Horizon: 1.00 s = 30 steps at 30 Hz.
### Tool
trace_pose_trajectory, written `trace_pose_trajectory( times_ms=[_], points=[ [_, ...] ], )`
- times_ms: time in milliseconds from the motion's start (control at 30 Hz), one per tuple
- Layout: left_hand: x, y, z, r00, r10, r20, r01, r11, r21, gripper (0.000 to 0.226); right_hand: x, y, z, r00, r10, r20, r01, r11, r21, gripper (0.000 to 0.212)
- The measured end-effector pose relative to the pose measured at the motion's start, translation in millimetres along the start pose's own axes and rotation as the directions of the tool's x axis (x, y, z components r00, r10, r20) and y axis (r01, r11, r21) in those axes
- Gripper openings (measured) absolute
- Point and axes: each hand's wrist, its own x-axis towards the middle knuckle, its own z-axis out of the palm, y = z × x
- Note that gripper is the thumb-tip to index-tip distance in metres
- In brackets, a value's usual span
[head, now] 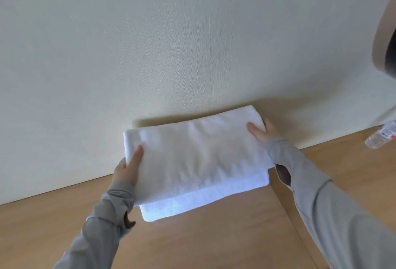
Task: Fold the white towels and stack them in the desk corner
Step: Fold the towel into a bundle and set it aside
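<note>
Folded towel [192, 153] sat gripped at both ends: our left hand [126, 169] at 8 o'clock, right hand [262, 130] at 2. It hovered over the lower towel [205, 198] against the wall [150, 43]. Risk: askew release would leave the desk [214, 236] stack misaligned.

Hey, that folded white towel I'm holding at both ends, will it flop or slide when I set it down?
The folded towel looks thick and soft, so it probably sags if held by one end. Its terry surface likely grips the lower towel rather than sliding. It seems light: left hand and right hand hold it by its ends.
</note>
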Motion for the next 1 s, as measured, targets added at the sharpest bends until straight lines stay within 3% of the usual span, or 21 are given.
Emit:
trace_pose_trajectory(
  times_ms=[100,267,400,467,533,600,633,667,767,1000],
  points=[
    [5.3,-4.1,1.8,1.0,-0.016,0.012,0.016,1.0,0.02,0.038,4.8,2.2,5.6,1.0,-0.022,-0.01,0.021,0.999,-0.026,0.024],
    [9.9,-21.8,4.8,0.984,-0.167,0.059,0.161,0.983,0.092,0.06,10.5,24.0,10.4,0.999,0.017,-0.045,-0.025,0.986,-0.168,0.034],
    [8.8,-24.0,5.4,0.987,-0.157,0.019,0.151,0.971,0.184,0.063,9.4,22.3,11.9,0.997,0.006,-0.071,-0.028,0.947,-0.319,0.047],
    [4.6,-26.8,4.9,0.99,-0.042,-0.135,0.082,0.947,0.31,0.068,4.6,18.5,14.1,0.981,-0.129,-0.147,0.03,0.84,-0.543,0.051],
    [-12.3,-22.8,9.8,0.923,0.306,-0.236,-0.138,0.831,0.538,0.069,-8.1,12.4,23.3,0.882,-0.449,-0.144,0.214,0.653,-0.727,0.045],
    [-29.6,-16.3,29.3,0.778,0.627,-0.038,-0.405,0.546,0.733,0.063,-26.2,4.6,44.2,0.761,-0.647,0.052,0.456,0.476,-0.752,0.043],
    [-35.8,-15.0,42.1,0.73,0.671,0.129,-0.486,0.376,0.789,0.063,-36.0,3.7,56.7,0.753,-0.63,0.19,0.528,0.406,-0.746,0.046],
    [-39.6,-16.8,54.0,0.724,0.636,0.267,-0.535,0.273,0.8,0.063,-44.8,5.9,69.1,0.765,-0.572,0.298,0.559,0.358,-0.748,0.049],
    [-35.4,-32.9,69.3,0.798,0.458,0.391,-0.544,0.268,0.795,0.061,-54.6,23.1,83.7,0.817,-0.432,0.383,0.522,0.271,-0.809,0.053],
    [-27.0,-34.9,69.6,0.829,0.36,0.429,-0.526,0.241,0.815,0.063,-45.7,24.9,87.7,0.877,-0.304,0.372,0.452,0.256,-0.855,0.053]
  ],
)
